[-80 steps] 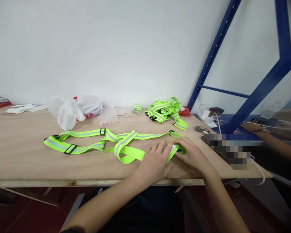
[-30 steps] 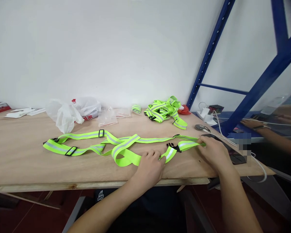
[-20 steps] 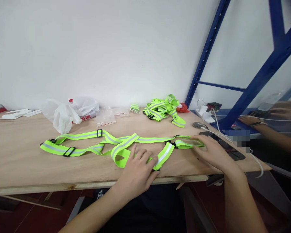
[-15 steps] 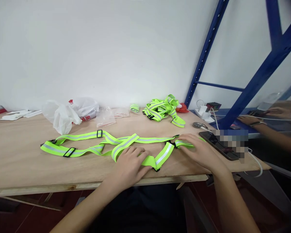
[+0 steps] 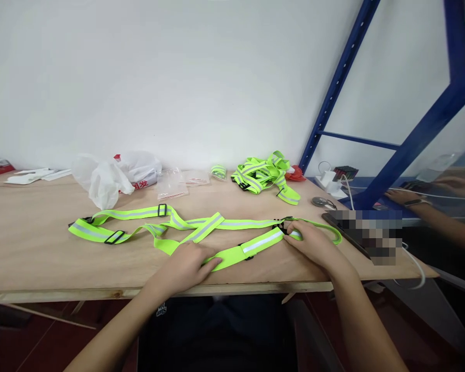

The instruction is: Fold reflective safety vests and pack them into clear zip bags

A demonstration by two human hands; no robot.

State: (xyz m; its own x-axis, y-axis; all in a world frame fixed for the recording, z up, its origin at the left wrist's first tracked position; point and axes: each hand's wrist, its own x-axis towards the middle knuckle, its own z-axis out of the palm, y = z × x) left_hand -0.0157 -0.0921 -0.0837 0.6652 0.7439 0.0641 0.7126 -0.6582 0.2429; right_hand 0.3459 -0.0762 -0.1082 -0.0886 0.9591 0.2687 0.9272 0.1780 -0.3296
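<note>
A neon-yellow reflective strap harness (image 5: 261,242) with a silver stripe lies along the wooden table before me. My left hand (image 5: 186,266) is closed on its near strap, thumb on top and the other fingers partly hidden. Farther right, my right hand (image 5: 312,242) pinches the same strap beside a black buckle (image 5: 279,226). Between the hands this strap runs fairly straight, with a black slider at its lower edge. To the left the harness forms a loop with a black adjuster (image 5: 114,237) on its near side and another on the far side.
A heap of similar straps (image 5: 258,173) lies by the wall, beside a small bagged roll (image 5: 218,171). Clear bags (image 5: 172,184) and white plastic bags (image 5: 104,181) are farther left. A phone (image 5: 344,232) and cables border the right, near a blue frame (image 5: 414,134). Another person's arm (image 5: 430,206) shows beyond.
My left hand has moved left and slightly toward me, drawing the near strap out. Its bend between my hands has straightened. The view has shifted slightly.
</note>
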